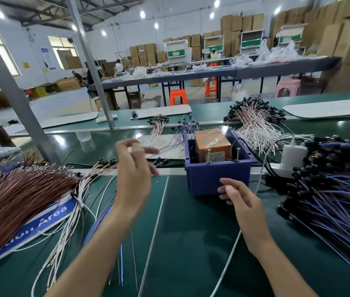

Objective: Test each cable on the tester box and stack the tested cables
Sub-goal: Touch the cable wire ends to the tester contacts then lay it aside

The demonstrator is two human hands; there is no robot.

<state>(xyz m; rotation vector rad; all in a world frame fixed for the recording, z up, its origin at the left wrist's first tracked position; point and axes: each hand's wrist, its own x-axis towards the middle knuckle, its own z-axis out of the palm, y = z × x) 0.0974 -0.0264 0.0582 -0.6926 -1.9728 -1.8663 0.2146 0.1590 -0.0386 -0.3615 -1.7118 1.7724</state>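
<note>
The tester box (214, 181) is a blue plastic bin holding an orange unit (211, 144), with two upright metal pins at its front rim. My left hand (134, 179) hovers left of the box, above the green mat, with its fingers loosely spread and nothing visible between them. In front of the box's lower right corner is my right hand (241, 202); its fingers are relaxed and hold nothing. A stack of brown cables (19, 194) lies at the left. White cables (77, 202) fan out beside it. Blue cables with black plugs (332, 189) are heaped at the right.
A thin white wire (154, 234) lies on the mat between my arms. A thicker white cord (229, 256) runs under my right wrist. A white adapter on a power strip (292, 155) sits right of the box. More pale cables (255, 125) lie behind. A grey post (19, 99) stands at left.
</note>
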